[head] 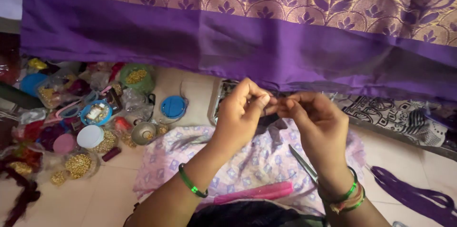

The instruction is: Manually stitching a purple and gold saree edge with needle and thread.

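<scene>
I see my left hand (243,108) and right hand (312,113) pinched together on something too small to tell, just under the hem of the purple cloth (238,36); I judge the hem work only partly done, scissors (304,165) lying idle on my lap.
</scene>
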